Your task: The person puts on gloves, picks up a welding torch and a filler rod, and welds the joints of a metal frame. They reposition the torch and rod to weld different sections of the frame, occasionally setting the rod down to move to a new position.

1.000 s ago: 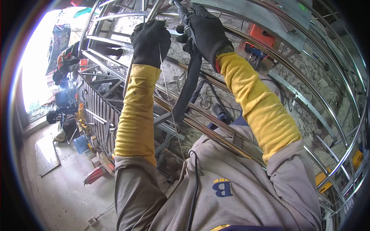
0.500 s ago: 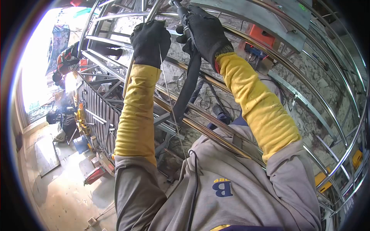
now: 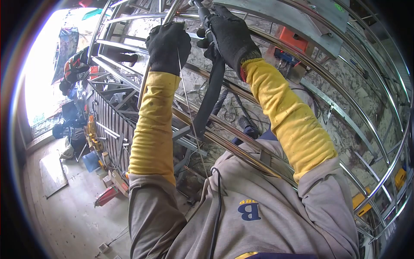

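Filler rod (image 3: 188,108): thin, light, springy wire, likely best pinched near its far end, as the fisted left hand (image 3: 168,46) does; right hand (image 3: 231,36) clenches the torch (image 3: 202,13).

Bare concrete floor (image 3: 64,216) lies left; strong daylight enters a far-left opening (image 3: 39,77); stacked metal grilles (image 3: 105,118) stand nearby.
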`<state>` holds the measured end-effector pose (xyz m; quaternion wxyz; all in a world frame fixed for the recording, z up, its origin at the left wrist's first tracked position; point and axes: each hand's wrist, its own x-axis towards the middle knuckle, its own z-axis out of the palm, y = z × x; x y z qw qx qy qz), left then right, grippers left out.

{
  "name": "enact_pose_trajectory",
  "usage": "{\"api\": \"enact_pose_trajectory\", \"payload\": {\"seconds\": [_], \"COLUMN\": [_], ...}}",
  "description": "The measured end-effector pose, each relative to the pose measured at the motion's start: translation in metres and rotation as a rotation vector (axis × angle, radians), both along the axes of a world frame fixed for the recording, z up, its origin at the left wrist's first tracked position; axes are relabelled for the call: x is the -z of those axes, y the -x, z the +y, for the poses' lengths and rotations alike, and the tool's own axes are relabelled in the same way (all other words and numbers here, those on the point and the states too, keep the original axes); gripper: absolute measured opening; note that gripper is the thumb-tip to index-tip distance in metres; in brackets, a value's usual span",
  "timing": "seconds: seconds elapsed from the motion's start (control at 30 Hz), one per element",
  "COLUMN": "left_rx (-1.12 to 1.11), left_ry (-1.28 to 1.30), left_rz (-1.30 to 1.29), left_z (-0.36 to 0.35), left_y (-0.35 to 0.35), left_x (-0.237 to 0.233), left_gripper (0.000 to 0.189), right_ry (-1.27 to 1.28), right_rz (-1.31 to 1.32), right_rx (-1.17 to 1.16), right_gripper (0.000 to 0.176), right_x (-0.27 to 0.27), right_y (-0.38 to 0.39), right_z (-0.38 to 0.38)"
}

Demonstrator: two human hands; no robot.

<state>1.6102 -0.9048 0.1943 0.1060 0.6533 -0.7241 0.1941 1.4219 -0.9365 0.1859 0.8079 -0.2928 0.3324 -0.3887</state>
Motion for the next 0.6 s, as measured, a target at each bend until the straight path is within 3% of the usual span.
{"api": "enact_pose_trajectory", "payload": {"seconds": [0.13,0.47,0.53,0.6], "left_rx": [0.046,0.055,0.031,0.141], "left_ry": [0.034,0.054,-0.095,-0.007], "left_rz": [0.006,-0.003,-0.018,0.028], "left_z": [0.0,0.0,-0.002,0.0], "left_y": [-0.003,-0.007,-0.019,-0.025], "left_x": [0.002,0.005,0.012,0.017], "left_gripper": [0.017,0.014,0.01,0.006], "right_ry": [0.124,0.082,0.1,0.122], "right_rz": [0.041,0.036,0.04,0.055], "right_rx": [-0.021,-0.039,-0.041,-0.039], "right_gripper": [0.039,0.04,0.039,0.038], "right_x": [0.002,0.002,0.006,0.011], "right_y": [0.001,0.002,0.001,-0.001], "right_z": [0.0,-0.002,-0.002,-0.003]}}
